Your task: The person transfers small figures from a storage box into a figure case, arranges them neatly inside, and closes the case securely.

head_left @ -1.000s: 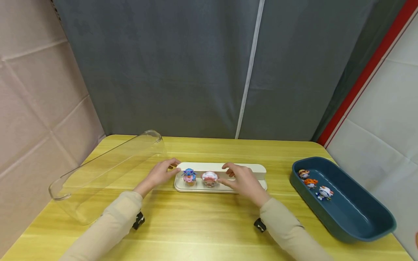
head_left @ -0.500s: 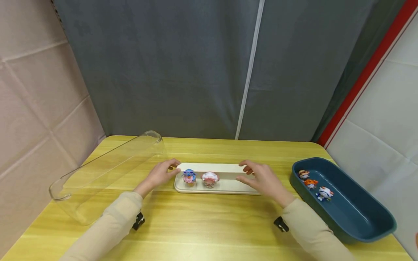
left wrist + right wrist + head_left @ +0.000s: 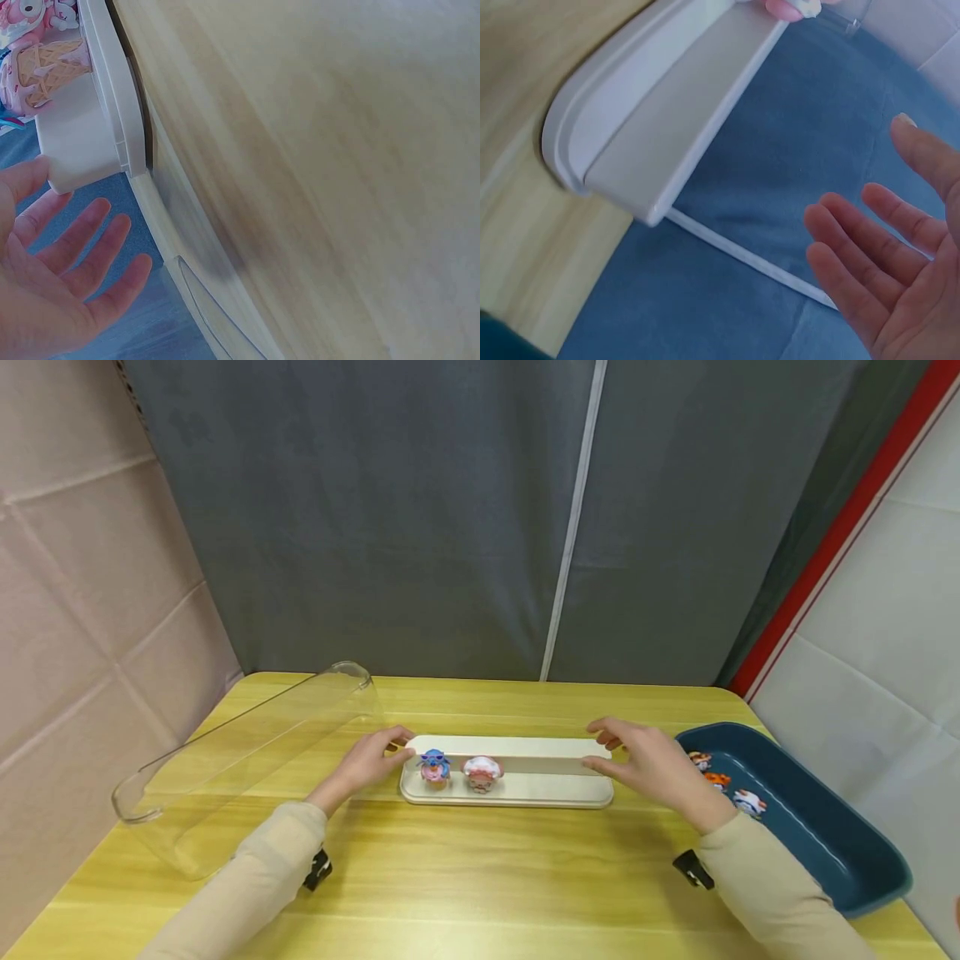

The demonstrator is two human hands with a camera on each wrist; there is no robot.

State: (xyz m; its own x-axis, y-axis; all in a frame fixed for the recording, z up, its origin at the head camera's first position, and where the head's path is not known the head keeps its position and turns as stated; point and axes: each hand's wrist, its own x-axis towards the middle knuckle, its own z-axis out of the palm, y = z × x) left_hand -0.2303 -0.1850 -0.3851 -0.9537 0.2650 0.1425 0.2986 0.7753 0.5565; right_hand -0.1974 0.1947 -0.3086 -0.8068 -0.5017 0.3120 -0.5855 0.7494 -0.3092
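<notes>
Centrally, on the wood-grain counter [image 3: 480,877]: one long white stand [image 3: 555,788], a raised step along its far side. On its lower level, toward the left end, two figurines standing side by side, slightly apart: one blue figurine [image 3: 435,768] with a waffle-cone piece, one white-and-pink figurine [image 3: 482,774].

Hands, two, well apart from each other. Left hand [image 3: 369,758]: at the stand's left end, fingers loosely spread, thumb tip at the corner of the step; whether it presses there cannot be told. Right hand [image 3: 652,767]: just beyond the stand's right end, thumb and fingers parted, holding nothing.

Left of the stand: one clear curved cover [image 3: 247,760], lying slantwise. Right: one dark teal bin [image 3: 847,852], partly hidden by the right arm, containing three small figurines [image 3: 750,803] near its left wall. Behind the counter: one grey curtain [image 3: 375,527] with a pale vertical strip [image 3: 573,518].
</notes>
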